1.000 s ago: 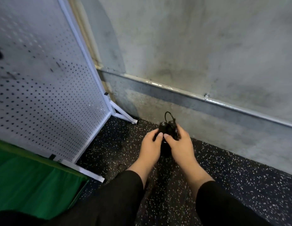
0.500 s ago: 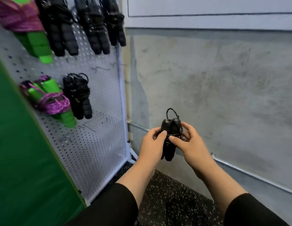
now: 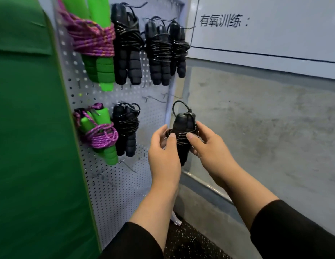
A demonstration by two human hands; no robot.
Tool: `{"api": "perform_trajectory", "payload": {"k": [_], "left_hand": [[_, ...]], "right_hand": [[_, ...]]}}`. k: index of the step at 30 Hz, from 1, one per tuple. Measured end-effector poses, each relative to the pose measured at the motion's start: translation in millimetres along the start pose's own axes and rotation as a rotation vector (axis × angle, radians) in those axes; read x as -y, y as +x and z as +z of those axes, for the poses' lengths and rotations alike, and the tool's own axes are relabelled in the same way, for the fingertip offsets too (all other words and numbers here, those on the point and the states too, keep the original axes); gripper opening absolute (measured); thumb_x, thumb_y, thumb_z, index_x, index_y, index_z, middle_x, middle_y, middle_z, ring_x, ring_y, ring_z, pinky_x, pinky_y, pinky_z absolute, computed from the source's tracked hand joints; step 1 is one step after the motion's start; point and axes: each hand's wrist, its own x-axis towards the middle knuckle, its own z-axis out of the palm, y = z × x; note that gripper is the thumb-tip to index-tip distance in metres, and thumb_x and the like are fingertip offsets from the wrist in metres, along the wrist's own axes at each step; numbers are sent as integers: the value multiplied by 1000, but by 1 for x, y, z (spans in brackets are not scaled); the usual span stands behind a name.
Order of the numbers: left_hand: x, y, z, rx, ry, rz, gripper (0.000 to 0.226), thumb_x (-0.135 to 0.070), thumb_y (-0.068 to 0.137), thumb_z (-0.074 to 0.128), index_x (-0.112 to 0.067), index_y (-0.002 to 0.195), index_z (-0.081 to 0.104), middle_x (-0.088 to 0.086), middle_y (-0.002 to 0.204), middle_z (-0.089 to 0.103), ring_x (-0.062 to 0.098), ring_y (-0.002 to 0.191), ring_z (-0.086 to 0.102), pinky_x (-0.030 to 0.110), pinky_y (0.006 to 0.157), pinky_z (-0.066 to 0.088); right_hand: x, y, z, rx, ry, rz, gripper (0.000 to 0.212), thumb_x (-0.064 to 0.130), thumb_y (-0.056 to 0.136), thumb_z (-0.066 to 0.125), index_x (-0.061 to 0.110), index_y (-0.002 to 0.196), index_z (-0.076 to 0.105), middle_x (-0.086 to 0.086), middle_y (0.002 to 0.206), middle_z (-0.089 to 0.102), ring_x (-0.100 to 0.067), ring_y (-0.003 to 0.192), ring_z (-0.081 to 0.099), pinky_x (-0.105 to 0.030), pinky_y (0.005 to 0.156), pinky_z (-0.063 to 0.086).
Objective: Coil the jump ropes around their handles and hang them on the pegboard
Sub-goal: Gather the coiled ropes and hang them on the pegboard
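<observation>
Left of both hands stands a green padded panel [image 3: 32, 128], which now fills far more of the view than half a second ago. Between it and the hands is the white pegboard [image 3: 125, 184], seen closer than before, so its hung ropes loom larger. Up and left of the hands hang three black coiled ropes [image 3: 150, 49] and a green-handled rope with purple cord [image 3: 95, 43]; level with the left hand hang a second green-and-purple rope [image 3: 99, 133] and another black one [image 3: 125, 131]. A bare hook [image 3: 153, 99] juts just above the left hand. The coiled black jump rope [image 3: 183, 135] is gripped between both hands: the left hand [image 3: 164, 152] and right hand [image 3: 206, 146] each curl around it, thumbs pressing the wraps, as before.
</observation>
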Motion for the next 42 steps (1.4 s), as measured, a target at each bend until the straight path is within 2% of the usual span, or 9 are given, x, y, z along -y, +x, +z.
{"api": "perform_trajectory", "payload": {"k": [4, 8, 13, 16, 18, 23, 31, 36, 42], "left_hand": [[-1, 23, -8, -32, -27, -10, 24, -16, 102, 56, -29, 121, 63, -12, 110, 70, 1, 105, 67, 31, 98, 55], [3, 39, -10, -47, -36, -23, 26, -14, 102, 55, -26, 122, 65, -12, 112, 70, 3, 109, 67, 34, 101, 54], [8, 46, -13, -60, -62, -53, 24, -17, 102, 55, -33, 118, 65, -12, 114, 70, 3, 111, 65, 34, 102, 53], [8, 50, -14, -67, -101, -65, 24, -16, 103, 55, -32, 117, 65, -15, 104, 71, -6, 96, 67, 24, 88, 55], [7, 52, -15, -69, -109, -82, 24, -16, 103, 55, -29, 119, 65, -15, 102, 70, -7, 91, 67, 22, 84, 55], [5, 53, -13, -40, -120, -128, 25, -18, 103, 55, -31, 122, 65, -9, 112, 72, 5, 102, 69, 34, 93, 58], [2, 59, -6, -29, -167, -104, 26, -15, 103, 54, -26, 124, 66, -9, 109, 72, -1, 95, 70, 22, 81, 58], [5, 57, -5, -37, -154, -116, 26, -16, 103, 55, -32, 119, 67, -6, 112, 73, 4, 100, 70, 37, 95, 58], [5, 55, -3, -45, -135, -108, 26, -16, 102, 55, -34, 116, 67, -9, 108, 73, 4, 101, 70, 37, 95, 58]], "right_hand": [[-4, 27, 17, -8, 82, 36, 48, 22, 99, 61, 18, 145, 49, 3, 136, 65, -14, 125, 62, -46, 110, 48], [-9, 44, 22, 9, 71, 62, 41, 16, 104, 55, 18, 144, 47, 5, 121, 72, -28, 118, 64, -53, 105, 50], [-9, 55, 27, 36, 49, 62, 41, 16, 105, 53, 19, 146, 48, 9, 123, 71, -15, 117, 66, -46, 106, 52], [-9, 61, 29, 49, 38, 53, 41, 15, 105, 54, 19, 146, 49, 8, 125, 71, -8, 115, 67, -40, 104, 53], [-10, 65, 30, 50, 31, 55, 41, 15, 105, 54, 19, 145, 50, 7, 124, 71, -8, 114, 67, -39, 103, 54], [-10, 74, 30, 44, 5, 59, 39, 19, 105, 54, 21, 144, 53, 11, 121, 71, -7, 112, 68, -38, 101, 54], [-10, 89, 28, 27, -45, 37, 45, 26, 104, 55, 21, 149, 48, 9, 135, 64, -9, 121, 63, -42, 104, 52], [-15, 87, 27, 20, -38, 44, 46, 26, 105, 54, 21, 150, 47, 8, 136, 64, -9, 121, 63, -41, 104, 53], [-16, 87, 28, -14, -44, 33, 45, 29, 104, 54, 23, 149, 48, 7, 137, 63, -11, 122, 62, -44, 104, 52]]}}
